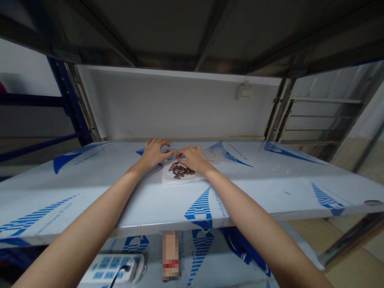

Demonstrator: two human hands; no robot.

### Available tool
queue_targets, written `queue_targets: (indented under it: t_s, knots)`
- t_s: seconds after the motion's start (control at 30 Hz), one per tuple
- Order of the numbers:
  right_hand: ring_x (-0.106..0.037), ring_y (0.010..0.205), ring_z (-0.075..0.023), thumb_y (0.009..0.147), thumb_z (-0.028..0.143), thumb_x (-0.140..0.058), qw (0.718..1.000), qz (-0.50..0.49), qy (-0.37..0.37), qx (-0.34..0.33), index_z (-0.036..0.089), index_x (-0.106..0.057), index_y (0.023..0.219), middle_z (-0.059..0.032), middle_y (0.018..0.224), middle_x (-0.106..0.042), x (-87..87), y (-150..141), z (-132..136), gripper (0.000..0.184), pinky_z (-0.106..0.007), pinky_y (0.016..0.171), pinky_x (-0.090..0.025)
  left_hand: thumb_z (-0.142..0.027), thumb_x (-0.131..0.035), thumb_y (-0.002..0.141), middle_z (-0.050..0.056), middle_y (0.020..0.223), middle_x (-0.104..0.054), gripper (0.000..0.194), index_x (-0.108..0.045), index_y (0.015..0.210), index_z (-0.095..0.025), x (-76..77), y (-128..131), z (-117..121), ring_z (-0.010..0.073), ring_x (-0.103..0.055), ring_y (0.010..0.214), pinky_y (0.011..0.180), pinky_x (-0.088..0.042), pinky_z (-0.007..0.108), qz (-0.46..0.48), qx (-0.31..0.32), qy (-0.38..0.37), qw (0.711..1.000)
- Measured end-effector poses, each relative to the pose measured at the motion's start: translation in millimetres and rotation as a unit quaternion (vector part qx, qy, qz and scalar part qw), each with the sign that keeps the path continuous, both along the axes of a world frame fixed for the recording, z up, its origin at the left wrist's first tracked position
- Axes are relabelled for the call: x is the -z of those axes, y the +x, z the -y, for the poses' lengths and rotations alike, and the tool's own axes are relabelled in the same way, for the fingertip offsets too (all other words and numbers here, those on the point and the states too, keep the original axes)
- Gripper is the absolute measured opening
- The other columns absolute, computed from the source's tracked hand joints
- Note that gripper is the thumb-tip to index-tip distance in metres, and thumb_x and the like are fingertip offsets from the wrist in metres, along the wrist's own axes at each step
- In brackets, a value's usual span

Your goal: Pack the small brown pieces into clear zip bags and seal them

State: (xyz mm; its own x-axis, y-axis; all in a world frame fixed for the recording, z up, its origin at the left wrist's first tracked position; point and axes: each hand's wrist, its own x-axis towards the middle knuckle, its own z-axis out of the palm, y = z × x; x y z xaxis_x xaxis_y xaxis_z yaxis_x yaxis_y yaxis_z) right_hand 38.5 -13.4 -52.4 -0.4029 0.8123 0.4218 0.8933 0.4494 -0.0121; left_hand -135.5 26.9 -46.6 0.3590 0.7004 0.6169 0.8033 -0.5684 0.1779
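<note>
Both of my hands reach to the middle of the film-covered tabletop. My left hand (154,153) has its thumb and fingers curved around a crumpled clear plastic bag (168,149) with a bit of red on it. To its right, my right hand (194,158) is bent with thumb and fingertips drawn together at the bag's other side; what they pinch is too small to make out. Just below the right fingers, a heap of small brown oval loops (180,171) lies on a white sheet (171,182), partly covered by that hand.
A dark metal shelf (180,36) hangs low overhead, with a blue upright (67,98) at left and a metal one (280,106) at right. A wall switch (244,93) is behind. Below sit a power strip (114,268) and blue cloth (244,250).
</note>
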Motion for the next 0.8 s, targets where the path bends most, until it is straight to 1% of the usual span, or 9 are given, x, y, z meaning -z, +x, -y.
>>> queue_targets:
  t_s: [0.1, 0.23, 0.3, 0.4, 0.53, 0.6, 0.7, 0.73, 0.8]
  knots:
    - [-0.050, 0.101, -0.0216, 0.084, 0.027, -0.053, 1.000, 0.012, -0.026, -0.003, 0.022, -0.067, 0.091, -0.0050, 0.100, -0.066, -1.3, -2.1, 1.7, 0.016, -0.037, 0.084, -0.024, -0.049, -0.055, 0.074, 0.007, 0.110, -0.063, 0.041, -0.063, 0.102, -0.020, 1.1, -0.5, -1.0, 0.0262, -0.050, 0.108, 0.099, -0.028, 0.040, -0.008, -0.001, -0.004, 1.000]
    - [-0.051, 0.099, -0.0227, 0.081, 0.027, -0.056, 1.000, 0.018, -0.009, 0.022, 0.020, -0.069, 0.086, -0.0076, 0.094, -0.067, -3.1, 0.3, -0.7, 0.015, -0.039, 0.086, -0.024, -0.049, -0.055, 0.073, 0.008, 0.112, -0.062, 0.044, -0.063, 0.104, -0.019, 2.9, -0.3, -2.4, 0.0269, -0.049, 0.111, 0.100, -0.026, 0.040, -0.025, 0.000, 0.000, 1.000]
    - [-0.053, 0.098, -0.0230, 0.082, 0.029, -0.056, 0.999, -0.020, -0.002, 0.045, 0.021, -0.069, 0.084, -0.0067, 0.092, -0.068, -5.8, 3.6, -2.8, 0.016, -0.040, 0.086, -0.026, -0.050, -0.056, 0.073, 0.009, 0.113, -0.061, 0.047, -0.062, 0.107, -0.018, 3.3, 0.6, -1.5, 0.0277, -0.048, 0.112, 0.100, -0.025, 0.041, -0.038, 0.002, 0.009, 0.999]
    - [-0.055, 0.095, -0.0207, 0.082, 0.033, -0.056, 0.990, -0.124, 0.020, 0.069, 0.023, -0.070, 0.085, -0.0036, 0.092, -0.069, -11.9, 8.3, -4.6, 0.017, -0.037, 0.085, -0.029, -0.050, -0.057, 0.073, 0.010, 0.113, -0.061, 0.048, -0.062, 0.109, -0.018, 2.5, 3.6, 2.4, 0.0282, -0.047, 0.112, 0.101, -0.023, 0.043, -0.056, 0.018, 0.019, 0.998]
    - [-0.059, 0.083, -0.0150, 0.081, 0.036, -0.057, 0.977, -0.210, 0.009, 0.043, 0.024, -0.070, 0.086, -0.0007, 0.086, -0.070, -17.7, 8.1, -4.5, 0.018, -0.028, 0.080, -0.034, -0.051, -0.057, 0.072, 0.009, 0.110, -0.062, 0.049, -0.062, 0.109, -0.019, 0.7, 7.3, 7.1, 0.0275, -0.048, 0.109, 0.101, -0.022, 0.044, -0.058, 0.033, 0.025, 0.997]
    - [-0.060, 0.082, -0.0146, 0.080, 0.035, -0.057, 0.976, -0.214, 0.006, 0.044, 0.024, -0.070, 0.086, -0.0010, 0.084, -0.070, -18.9, 7.1, -4.2, 0.018, -0.027, 0.079, -0.036, -0.051, -0.057, 0.073, 0.009, 0.110, -0.062, 0.048, -0.062, 0.108, -0.019, 0.7, 7.4, 7.1, 0.0271, -0.048, 0.109, 0.101, -0.022, 0.044, -0.052, 0.032, 0.025, 0.998]
    - [-0.060, 0.088, -0.0169, 0.082, 0.033, -0.055, 0.976, -0.201, 0.011, 0.078, 0.023, -0.069, 0.088, -0.0017, 0.090, -0.069, -22.2, 13.2, -3.8, 0.018, -0.030, 0.082, -0.035, -0.052, -0.056, 0.072, 0.009, 0.110, -0.062, 0.048, -0.063, 0.107, -0.019, 2.6, 5.4, 3.9, 0.0269, -0.048, 0.108, 0.102, -0.021, 0.044, -0.055, 0.027, 0.023, 0.998]
    - [-0.060, 0.090, -0.0178, 0.081, 0.032, -0.056, 0.978, -0.191, 0.001, 0.089, 0.024, -0.069, 0.090, -0.0018, 0.093, -0.069, -24.1, 18.6, -3.6, 0.018, -0.031, 0.082, -0.035, -0.052, -0.056, 0.072, 0.009, 0.110, -0.062, 0.048, -0.063, 0.106, -0.019, 3.4, 4.6, 2.4, 0.0270, -0.049, 0.108, 0.102, -0.022, 0.044, -0.060, 0.026, 0.024, 0.998]
    - [-0.060, 0.090, -0.0190, 0.075, 0.029, -0.061, 0.979, -0.160, -0.063, 0.108, 0.024, -0.069, 0.092, -0.0020, 0.094, -0.069, -29.0, 34.5, -2.3, 0.019, -0.030, 0.078, -0.037, -0.052, -0.056, 0.072, 0.009, 0.110, -0.062, 0.048, -0.063, 0.106, -0.019, 4.9, 3.3, -0.3, 0.0273, -0.049, 0.108, 0.102, -0.021, 0.044, -0.068, 0.027, 0.024, 0.997]
